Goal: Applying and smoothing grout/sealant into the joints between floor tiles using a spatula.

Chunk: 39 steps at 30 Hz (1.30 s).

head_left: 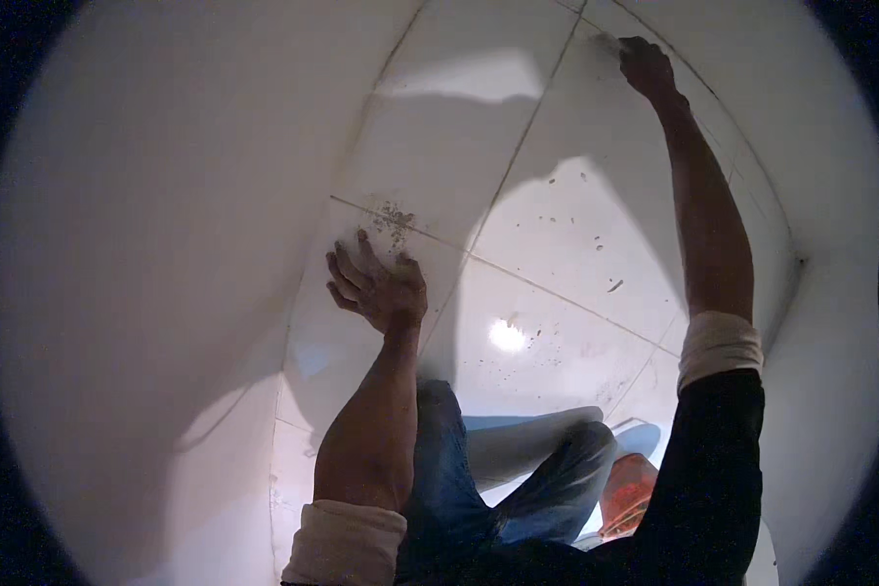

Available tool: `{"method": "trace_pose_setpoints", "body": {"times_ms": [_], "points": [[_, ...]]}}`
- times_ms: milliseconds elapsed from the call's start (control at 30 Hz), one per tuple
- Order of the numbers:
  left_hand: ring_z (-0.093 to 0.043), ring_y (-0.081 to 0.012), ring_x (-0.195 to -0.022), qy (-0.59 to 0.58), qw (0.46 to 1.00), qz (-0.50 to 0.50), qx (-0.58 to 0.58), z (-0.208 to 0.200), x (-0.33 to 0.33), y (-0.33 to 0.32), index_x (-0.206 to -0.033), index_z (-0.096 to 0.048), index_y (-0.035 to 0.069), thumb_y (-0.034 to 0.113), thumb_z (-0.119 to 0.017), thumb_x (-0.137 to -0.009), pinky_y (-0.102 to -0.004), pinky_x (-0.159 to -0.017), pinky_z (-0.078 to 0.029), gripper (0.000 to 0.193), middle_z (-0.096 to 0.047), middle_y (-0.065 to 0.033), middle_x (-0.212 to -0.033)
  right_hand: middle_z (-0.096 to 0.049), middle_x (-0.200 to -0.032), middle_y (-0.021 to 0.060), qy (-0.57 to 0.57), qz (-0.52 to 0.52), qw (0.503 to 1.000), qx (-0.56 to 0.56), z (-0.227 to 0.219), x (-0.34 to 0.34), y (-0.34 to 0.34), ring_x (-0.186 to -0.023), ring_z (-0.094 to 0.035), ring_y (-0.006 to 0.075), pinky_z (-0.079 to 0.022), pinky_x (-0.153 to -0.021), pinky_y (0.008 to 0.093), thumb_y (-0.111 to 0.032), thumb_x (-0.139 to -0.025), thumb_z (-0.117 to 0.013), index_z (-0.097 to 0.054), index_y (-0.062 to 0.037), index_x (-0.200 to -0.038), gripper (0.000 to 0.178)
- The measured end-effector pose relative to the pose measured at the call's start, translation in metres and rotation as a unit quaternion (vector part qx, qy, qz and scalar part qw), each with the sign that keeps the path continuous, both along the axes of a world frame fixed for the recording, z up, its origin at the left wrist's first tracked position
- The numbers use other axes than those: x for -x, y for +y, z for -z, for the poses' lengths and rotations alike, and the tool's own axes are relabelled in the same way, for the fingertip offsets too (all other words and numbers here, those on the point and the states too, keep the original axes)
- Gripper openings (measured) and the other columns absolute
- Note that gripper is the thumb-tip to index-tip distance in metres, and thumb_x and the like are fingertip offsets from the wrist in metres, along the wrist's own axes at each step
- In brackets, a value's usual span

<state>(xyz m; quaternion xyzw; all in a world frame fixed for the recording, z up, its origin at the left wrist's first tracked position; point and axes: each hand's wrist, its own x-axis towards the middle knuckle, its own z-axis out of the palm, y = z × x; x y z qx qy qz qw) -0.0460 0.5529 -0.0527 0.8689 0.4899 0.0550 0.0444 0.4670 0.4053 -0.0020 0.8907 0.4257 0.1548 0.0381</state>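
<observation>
My left hand [379, 283] rests palm down on the pale tiled floor [557, 259], its fingers spread and nothing held. Just beyond its fingertips, a small patch of dark, crumbly debris [393, 217] lies across a grout line. At the far right my right hand [648, 68] is stretched out, fingers closed, against the floor near the base of the wall. Whatever it may grip is hidden by the fingers. A grey dusty smear [604, 44] marks the tile right beside it.
White walls rise at left [137, 254] and right [835, 361]. Small dark crumbs [599, 244] dot the middle tiles. My bent knees [557, 479] are close below, beside an orange-red translucent thing [627, 491] and a light-blue object [641, 439]. Shadows cross the floor.
</observation>
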Motion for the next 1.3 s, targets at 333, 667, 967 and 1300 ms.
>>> {"method": "trace_pose_setpoints", "body": {"times_ms": [333,667,967,1300], "points": [[-0.022,-0.0398,-0.147,-0.005,1.0,0.006,-0.001,0.0,0.0,0.001,-0.149,-0.039,0.015,0.049,-0.053,-0.089,-0.0631,-0.115,-0.016,0.07,-0.029,-0.0199,-0.156,-0.073,-0.097,0.0154,0.413,-0.161,0.884,0.151,-0.016,0.277,-0.038,-0.089,-0.071,0.0341,-0.057,-0.08,0.0464,-0.008,-0.079,-0.063,-0.071,-0.0206,-0.12,0.043],[-0.023,-0.0401,-0.146,-0.02,1.0,0.014,-0.019,0.009,0.005,-0.002,-0.148,-0.041,0.014,0.05,-0.052,-0.09,-0.0649,-0.112,-0.019,0.07,-0.032,-0.021,-0.154,-0.073,-0.076,0.0144,0.494,0.262,0.818,-0.134,-0.031,0.095,-0.097,-0.061,-0.069,0.0213,-0.058,-0.064,0.0313,-0.028,-0.084,-0.073,-0.071,-0.0006,-0.11,0.038],[-0.022,-0.0401,-0.147,-0.022,1.0,0.014,-0.012,0.003,0.001,0.0,-0.149,-0.039,0.014,0.051,-0.051,-0.09,-0.0661,-0.111,-0.02,0.071,-0.031,-0.0215,-0.153,-0.071,-0.09,0.0077,0.663,0.105,0.725,-0.151,0.01,0.181,-0.12,-0.079,-0.066,0.0183,-0.054,-0.077,0.0341,-0.03,-0.078,-0.082,-0.069,0.0022,-0.105,0.044],[-0.03,-0.0397,-0.143,-0.031,0.998,-0.004,-0.051,-0.003,0.001,-0.005,-0.148,-0.043,0.016,0.05,-0.053,-0.092,-0.0636,-0.109,-0.024,0.066,-0.034,-0.0176,-0.156,-0.069,-0.091,0.0156,0.596,0.067,0.774,-0.203,-0.038,0.248,-0.147,-0.085,-0.065,0.0254,-0.052,-0.081,0.0398,-0.045,-0.086,-0.073,-0.069,0.0002,-0.102,0.048]]}}
